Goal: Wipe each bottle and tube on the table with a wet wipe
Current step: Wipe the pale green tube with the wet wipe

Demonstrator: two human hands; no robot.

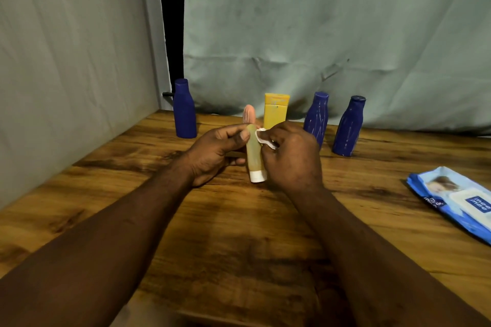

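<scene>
My left hand (216,152) grips a yellowish tube (254,159) with a white cap, held above the table with the cap pointing toward me. My right hand (291,156) pinches a white wet wipe (263,138) and presses it against the tube's upper right side. Behind my hands stand a pink tube (249,113) and a yellow tube (276,110). One blue bottle (184,110) stands at the back left, and two more blue bottles (317,117) (348,126) at the back right.
A blue pack of wet wipes (457,200) lies flat at the right edge of the wooden table (239,233). Grey cloth sheets hang behind the table and along its left side.
</scene>
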